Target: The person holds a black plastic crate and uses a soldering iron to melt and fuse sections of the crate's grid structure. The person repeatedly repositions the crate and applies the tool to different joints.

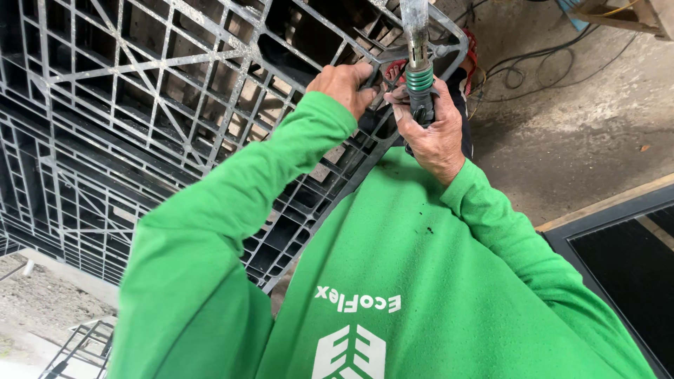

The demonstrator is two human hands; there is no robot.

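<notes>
A large dark plastic pallet [140,105] with a grid of ribs leans in front of me. My left hand [344,85] grips a rib near the pallet's corner, fingers curled over the edge. My right hand [432,133] is closed around the black handle of a metal tool [419,56] with a green ribbed collar and a grey barrel pointing up past the pallet's corner. Both arms wear bright green sleeves. The tool's tip is out of frame.
Bare concrete floor [562,126] lies to the right, with loose black cables [533,67] near the top. A dark framed panel [618,245] sits at lower right. Wooden pieces [632,14] lie at top right. A metal frame [77,344] stands at lower left.
</notes>
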